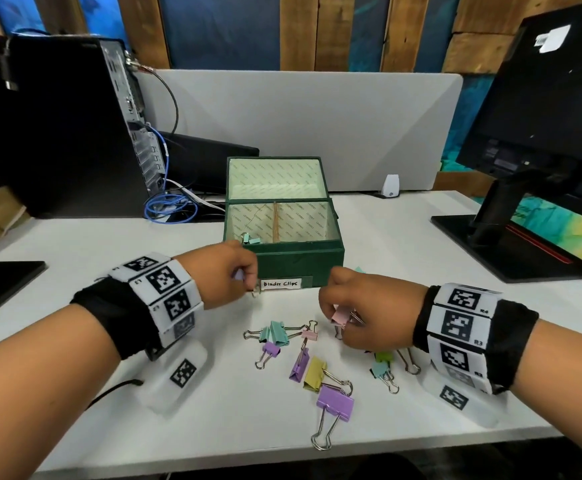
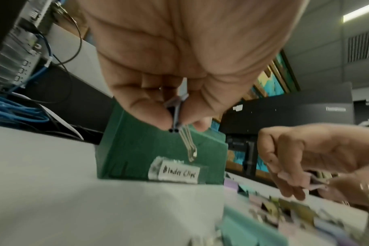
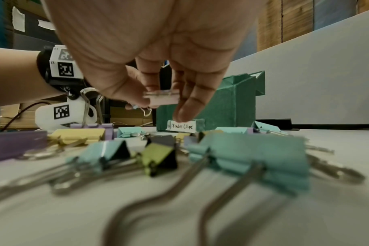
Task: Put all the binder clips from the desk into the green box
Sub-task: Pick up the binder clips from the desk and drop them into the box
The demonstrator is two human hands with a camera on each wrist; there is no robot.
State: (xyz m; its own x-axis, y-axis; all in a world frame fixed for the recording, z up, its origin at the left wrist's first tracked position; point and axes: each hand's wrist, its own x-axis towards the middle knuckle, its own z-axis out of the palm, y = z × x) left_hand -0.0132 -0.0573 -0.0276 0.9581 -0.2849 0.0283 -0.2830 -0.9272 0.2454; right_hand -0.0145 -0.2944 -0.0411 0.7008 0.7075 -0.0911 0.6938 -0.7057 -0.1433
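Note:
The green box (image 1: 300, 261) stands open mid-desk, labelled "Binder Clips", with a teal clip (image 1: 252, 240) in its left compartment. My left hand (image 1: 237, 275) is in front of the box's lower left corner and pinches a small lilac clip (image 2: 176, 114), handles hanging down. My right hand (image 1: 343, 315) pinches a pink clip (image 3: 163, 99) just above the desk, right of the label. Several loose clips lie on the desk: teal (image 1: 275, 332), purple (image 1: 335, 401), yellow (image 1: 314, 374), and a large teal one (image 3: 253, 156) near my right wrist.
A black computer tower (image 1: 57, 126) with blue cables (image 1: 166, 209) stands back left. A monitor (image 1: 542, 116) on its stand sits at the right, and a grey divider panel (image 1: 317, 126) runs behind the box. The desk's front edge (image 1: 282, 459) is close.

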